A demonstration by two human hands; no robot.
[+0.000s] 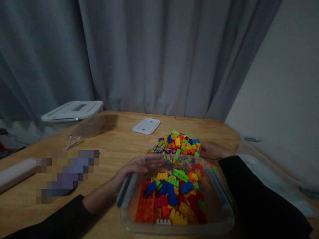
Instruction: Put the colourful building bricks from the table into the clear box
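A clear plastic storage box point(176, 229) with grey side latches stands close in front of me. In it lie toy building bricks point(170, 194) in blue, red, yellow, green and orange, with a large orange plate at the left. Behind the box, a heap of mixed building bricks point(178, 142) spreads over the tabletop. My left hand point(143, 165) reaches around the box's far left corner, fingers stretched flat along its far side. At the heap's right edge rests my right hand point(214, 150), its fingers curled in towards the bricks. What those fingers hold, if anything, is hidden.
A white lid point(146, 126) lies farther back on the wooden table point(117, 142). At the far left stands a clear bin with a white lid point(74, 109). A pixelated object point(69, 174) and a pale long box point(17, 172) lie left. Another clear container point(269, 179) is right.
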